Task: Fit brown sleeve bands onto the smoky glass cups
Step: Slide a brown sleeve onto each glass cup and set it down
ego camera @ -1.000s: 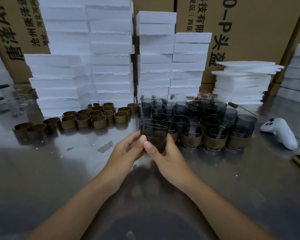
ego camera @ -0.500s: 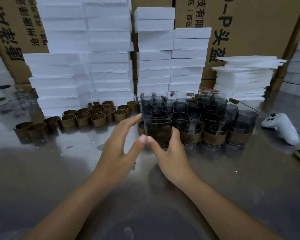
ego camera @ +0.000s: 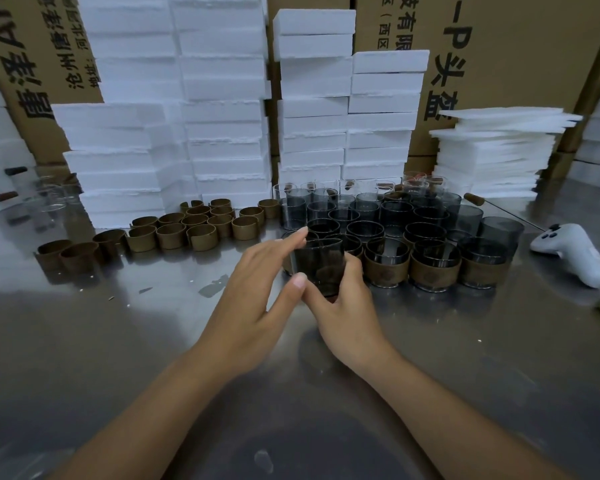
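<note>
My right hand (ego camera: 340, 306) grips a smoky glass cup (ego camera: 317, 265) with no band on it, held just above the steel table (ego camera: 118, 341). To the cup's left, my left hand (ego camera: 257, 289) has its fingers spread; its thumb tip touches the cup's lower left side and its index finger reaches past the rim. Behind the cup stand several smoky cups (ego camera: 395, 220), and the front row (ego camera: 433, 268) wears brown sleeve bands. Loose brown bands (ego camera: 194, 230) lie in rows to the left.
Stacks of white foam blocks (ego camera: 222, 116) and cardboard boxes (ego camera: 516, 64) wall off the back. A white controller (ego camera: 572, 254) lies at the right. Thin foam sheets (ego camera: 499, 150) are piled at the back right. Clear glasses (ego camera: 49, 202) stand far left.
My left hand let go of the cup and spread its fingers, drifting left. The right hand keeps the cup, now a little farther from me.
</note>
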Demonstrator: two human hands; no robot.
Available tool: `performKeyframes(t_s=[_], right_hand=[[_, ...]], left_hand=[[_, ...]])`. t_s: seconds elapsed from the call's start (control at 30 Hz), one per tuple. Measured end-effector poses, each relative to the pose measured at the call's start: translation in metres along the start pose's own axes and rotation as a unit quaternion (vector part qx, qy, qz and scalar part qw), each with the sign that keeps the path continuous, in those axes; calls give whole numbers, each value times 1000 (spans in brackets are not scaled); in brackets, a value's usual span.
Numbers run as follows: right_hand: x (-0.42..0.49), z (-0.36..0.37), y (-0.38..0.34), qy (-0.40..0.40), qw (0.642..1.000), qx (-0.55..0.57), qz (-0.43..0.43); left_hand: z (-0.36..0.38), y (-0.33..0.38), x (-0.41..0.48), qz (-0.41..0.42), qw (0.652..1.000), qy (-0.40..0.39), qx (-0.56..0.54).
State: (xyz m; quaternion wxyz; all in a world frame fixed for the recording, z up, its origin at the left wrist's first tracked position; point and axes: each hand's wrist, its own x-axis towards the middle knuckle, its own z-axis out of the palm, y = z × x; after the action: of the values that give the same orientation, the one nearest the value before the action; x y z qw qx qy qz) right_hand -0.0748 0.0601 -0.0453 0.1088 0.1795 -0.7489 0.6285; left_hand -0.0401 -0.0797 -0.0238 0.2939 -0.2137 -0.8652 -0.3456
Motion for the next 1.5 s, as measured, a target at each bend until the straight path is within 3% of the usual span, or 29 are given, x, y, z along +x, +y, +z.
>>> performKeyframes(t_s=[0.33, 0.77, 0.9, 1.2, 1.5], right_hand=[[-2, 1, -4, -13, 1000, 24, -8], [-6, 2, -6, -70, 997, 18, -29], [-8, 2, -8, -84, 995, 2, -48], [-9, 1, -9, -100, 992, -21, -73], [-8, 1, -8, -65, 995, -55, -59]], left_hand=[[-3, -2, 1, -26, 1000, 0, 8], [1, 7, 3, -128, 978, -15, -167], [1, 9, 7, -127, 975, -9, -181], [-1, 12, 5, -62, 993, -26, -97], [-2, 22, 2, -31, 994, -13, -104]])
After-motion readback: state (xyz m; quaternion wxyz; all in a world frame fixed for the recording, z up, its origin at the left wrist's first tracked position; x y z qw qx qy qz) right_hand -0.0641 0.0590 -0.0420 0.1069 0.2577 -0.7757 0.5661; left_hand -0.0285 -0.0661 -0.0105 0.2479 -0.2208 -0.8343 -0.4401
